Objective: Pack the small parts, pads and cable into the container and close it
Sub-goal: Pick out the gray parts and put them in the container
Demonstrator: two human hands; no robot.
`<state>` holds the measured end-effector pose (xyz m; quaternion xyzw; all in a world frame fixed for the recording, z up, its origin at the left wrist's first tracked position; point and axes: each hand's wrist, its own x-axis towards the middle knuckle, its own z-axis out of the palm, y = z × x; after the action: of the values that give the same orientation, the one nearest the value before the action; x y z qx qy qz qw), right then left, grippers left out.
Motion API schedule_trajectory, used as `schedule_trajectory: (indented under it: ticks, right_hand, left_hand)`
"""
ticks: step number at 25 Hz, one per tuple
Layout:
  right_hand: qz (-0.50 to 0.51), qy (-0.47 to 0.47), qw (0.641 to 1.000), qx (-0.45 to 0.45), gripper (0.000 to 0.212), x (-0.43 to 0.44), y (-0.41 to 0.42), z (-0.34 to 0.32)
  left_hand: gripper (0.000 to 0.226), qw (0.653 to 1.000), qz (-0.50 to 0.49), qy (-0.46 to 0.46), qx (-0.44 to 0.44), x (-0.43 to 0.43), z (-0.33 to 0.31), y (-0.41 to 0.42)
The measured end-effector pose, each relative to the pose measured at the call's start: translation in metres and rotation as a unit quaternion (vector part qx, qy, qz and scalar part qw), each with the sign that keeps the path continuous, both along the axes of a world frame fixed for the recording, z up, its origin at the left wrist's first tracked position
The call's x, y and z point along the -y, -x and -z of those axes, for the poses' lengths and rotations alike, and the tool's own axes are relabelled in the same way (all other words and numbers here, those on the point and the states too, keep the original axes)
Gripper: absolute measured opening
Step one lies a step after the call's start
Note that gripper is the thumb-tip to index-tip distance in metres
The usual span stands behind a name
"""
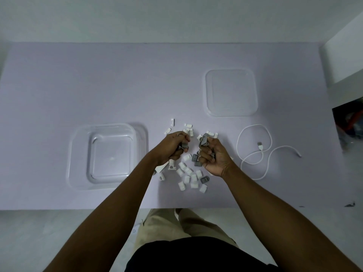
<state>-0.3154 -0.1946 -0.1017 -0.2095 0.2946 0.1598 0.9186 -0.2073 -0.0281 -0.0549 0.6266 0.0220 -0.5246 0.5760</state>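
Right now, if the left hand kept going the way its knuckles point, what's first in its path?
Probably the loose white clips just beyond the left hand, which points up-right and already holds gray clips in its grip. Height above the table is unclear.

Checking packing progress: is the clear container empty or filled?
Empty: the container shows only its bare clear bottom; the small parts lie on the table beside it.

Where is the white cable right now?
In the head view, the white cable lies looped on the table, right of the right hand and below the clear lid.
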Motion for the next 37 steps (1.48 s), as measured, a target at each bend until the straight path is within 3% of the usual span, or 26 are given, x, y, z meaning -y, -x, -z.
schedule_trajectory:
  ticks: [4,8,16,20,24,29,37]
  right_hand:
    - [-0.007,0.015,1.0,-0.001,0.041,-0.005,-0.001,0.0]
    - [-0.017,0.054,0.998,-0.02,0.018,-0.009,-0.007,-0.011]
    - [-0.008,0.103,0.993,-0.064,0.031,-0.012,-0.016,-0.015]
    - [-0.004,0.096,0.995,-0.041,0.032,-0.005,-0.016,-0.019]
    - [-0.022,0.106,0.994,-0.004,0.041,0.007,-0.02,-0.023]
    - [-0.004,0.134,0.991,-0.012,0.049,0.021,-0.018,-0.027]
    - [0.051,0.219,0.964,-0.141,0.042,0.039,0.005,-0.012]
  left_hand:
    - [0.015,0.998,0.042,-0.005,0.053,0.008,-0.009,0.009]
    - [0.025,0.988,0.086,0.001,0.132,0.01,-0.008,0.011]
    - [0.018,0.959,0.117,-0.027,0.256,0.019,-0.018,0.013]
    - [0.015,0.992,0.061,0.011,0.113,0.012,-0.023,0.007]
    - [0.017,0.999,0.007,0.04,0.012,0.006,-0.025,-0.002]
    - [0.015,0.988,-0.074,0.072,-0.11,0.001,-0.02,-0.007]
    - [0.012,0.955,-0.097,0.008,-0.282,0.001,0.011,-0.007]
